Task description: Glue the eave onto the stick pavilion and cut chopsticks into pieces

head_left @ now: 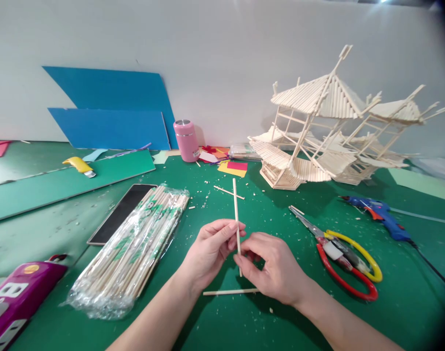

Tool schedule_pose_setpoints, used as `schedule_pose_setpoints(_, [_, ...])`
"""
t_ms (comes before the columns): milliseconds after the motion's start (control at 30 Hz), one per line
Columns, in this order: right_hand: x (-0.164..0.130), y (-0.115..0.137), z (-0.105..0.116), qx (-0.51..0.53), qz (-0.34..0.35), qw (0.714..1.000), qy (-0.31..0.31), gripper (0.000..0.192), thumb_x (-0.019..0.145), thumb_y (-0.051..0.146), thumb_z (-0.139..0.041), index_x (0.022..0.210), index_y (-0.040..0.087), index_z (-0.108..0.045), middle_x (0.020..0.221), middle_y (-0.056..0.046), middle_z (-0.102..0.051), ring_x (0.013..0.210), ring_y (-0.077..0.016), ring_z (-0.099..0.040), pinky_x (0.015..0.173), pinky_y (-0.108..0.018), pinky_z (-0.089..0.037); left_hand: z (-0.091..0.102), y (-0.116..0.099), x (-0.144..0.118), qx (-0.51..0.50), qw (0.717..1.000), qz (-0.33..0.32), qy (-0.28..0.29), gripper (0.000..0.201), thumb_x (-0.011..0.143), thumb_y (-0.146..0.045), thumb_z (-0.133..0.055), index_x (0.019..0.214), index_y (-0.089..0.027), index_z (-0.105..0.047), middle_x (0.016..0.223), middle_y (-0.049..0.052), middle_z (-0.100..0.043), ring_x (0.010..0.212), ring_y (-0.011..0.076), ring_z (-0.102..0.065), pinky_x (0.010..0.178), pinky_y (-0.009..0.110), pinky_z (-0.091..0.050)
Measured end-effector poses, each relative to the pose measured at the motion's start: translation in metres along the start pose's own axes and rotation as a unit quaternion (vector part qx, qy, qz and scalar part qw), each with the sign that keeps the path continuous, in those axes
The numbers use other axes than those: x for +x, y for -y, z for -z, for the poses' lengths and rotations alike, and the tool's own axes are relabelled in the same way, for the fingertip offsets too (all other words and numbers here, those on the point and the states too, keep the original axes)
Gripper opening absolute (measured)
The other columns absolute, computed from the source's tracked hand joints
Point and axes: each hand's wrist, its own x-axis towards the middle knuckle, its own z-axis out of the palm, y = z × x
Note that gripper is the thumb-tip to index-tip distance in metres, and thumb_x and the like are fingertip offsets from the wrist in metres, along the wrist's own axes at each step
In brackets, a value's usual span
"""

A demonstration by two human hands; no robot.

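Observation:
A thin wooden stick [236,202] stands nearly upright between my two hands. My left hand [215,243] is closed, pinching it around the middle. Lower down, the fingers of my right hand [268,263] also pinch the same stick, close to its bottom end. Another wooden stick, the lying one [228,292], rests on the green table just below my hands, its right end by my right hand. Farther off lies a shorter thin stick piece [229,192]. To the left is a clear plastic pack of chopsticks [134,248].
Red-and-yellow-handled scissors [349,273] and a blue glue gun [381,214] lie at right. A stick-built pavilion model [299,131] stands behind. A pink flask [186,141], dark phone [122,214], yellow cutter [78,165] and purple power strip [23,297] are also around.

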Motion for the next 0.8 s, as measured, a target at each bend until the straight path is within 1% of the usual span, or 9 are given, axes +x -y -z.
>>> schedule_pose_setpoints(67, [0.0, 0.0, 0.002, 0.012, 0.002, 1.0, -0.012, 0.015, 0.081, 0.023, -0.046, 0.068, 0.018, -0.051, 0.062, 0.002, -0.051, 0.06, -0.011, -0.046, 0.058, -0.025, -0.035, 0.0, -0.001, 0.0, -0.007, 1.0, 0.003, -0.006, 0.012, 0.071, -0.02, -0.062, 0.074, -0.01, -0.067, 0.058, 0.003, -0.061, 0.049, 0.0034, -0.047, 0.051, 0.013, -0.038])
schedule_pose_setpoints(133, [0.0, 0.0, 0.004, 0.031, -0.002, 0.998, -0.046, 0.013, 0.081, 0.022, -0.047, 0.07, 0.018, -0.051, 0.062, 0.002, -0.05, 0.058, -0.0105, -0.046, 0.057, -0.024, -0.036, 0.001, -0.001, 0.0, -0.017, 1.0, 0.004, -0.008, 0.011, 0.07, -0.019, -0.063, 0.072, -0.01, -0.067, 0.058, 0.002, -0.061, 0.05, 0.0037, -0.047, 0.052, 0.013, -0.039])
schedule_pose_setpoints(200, [-0.001, -0.001, 0.006, 0.052, -0.01, 0.995, -0.086, 0.007, 0.08, 0.02, -0.048, 0.081, 0.017, -0.054, 0.064, 0.002, -0.05, 0.058, -0.0104, -0.046, 0.056, -0.024, -0.037, 0.001, 0.0, 0.0, -0.025, 1.0, 0.005, -0.009, 0.01, 0.069, -0.018, -0.063, 0.071, -0.009, -0.067, 0.059, 0.002, -0.061, 0.05, 0.0035, -0.047, 0.053, 0.014, -0.039])
schedule_pose_setpoints(300, [-0.001, -0.002, 0.006, 0.072, -0.01, 0.99, -0.123, 0.021, 0.08, 0.017, -0.048, 0.1, 0.017, -0.054, 0.067, 0.001, -0.05, 0.059, -0.0106, -0.047, 0.057, -0.024, -0.04, 0.002, 0.001, 0.001, -0.03, 1.0, 0.009, -0.003, 0.009, 0.07, -0.017, -0.062, 0.072, -0.009, -0.067, 0.063, 0.003, -0.063, 0.051, 0.0036, -0.047, 0.054, 0.014, -0.039])
schedule_pose_setpoints(500, [0.0, -0.003, 0.007, 0.074, 0.011, 0.989, -0.13, 0.026, 0.083, 0.013, -0.044, 0.104, 0.019, -0.057, 0.073, -0.001, -0.054, 0.063, -0.0112, -0.048, 0.057, -0.024, -0.04, 0.004, 0.006, 0.003, -0.029, 1.0, -0.002, 0.006, 0.007, 0.07, -0.017, -0.063, 0.071, -0.011, -0.066, 0.063, 0.003, -0.063, 0.054, 0.0045, -0.048, 0.058, 0.016, -0.039])
schedule_pose_setpoints(633, [0.0, -0.003, 0.008, 0.073, 0.01, 0.99, -0.124, 0.027, 0.084, 0.013, -0.043, 0.105, 0.019, -0.058, 0.073, -0.001, -0.053, 0.064, -0.0113, -0.048, 0.058, -0.024, -0.04, 0.004, 0.008, 0.004, -0.015, 1.0, -0.016, 0.02, 0.008, 0.072, -0.018, -0.062, 0.072, -0.011, -0.066, 0.061, 0.001, -0.061, 0.053, 0.0042, -0.046, 0.057, 0.016, -0.038])
schedule_pose_setpoints(800, [0.001, -0.003, 0.008, 0.066, 0.01, 0.99, -0.124, 0.027, 0.084, 0.014, -0.042, 0.105, 0.019, -0.058, 0.07, 0.0, -0.052, 0.063, -0.0115, -0.048, 0.057, -0.023, -0.04, 0.004, 0.009, 0.003, 0.009, 0.999, -0.026, 0.021, 0.008, 0.073, -0.018, -0.061, 0.072, -0.012, -0.066, 0.06, -0.001, -0.058, 0.054, 0.0044, -0.045, 0.057, 0.017, -0.037])
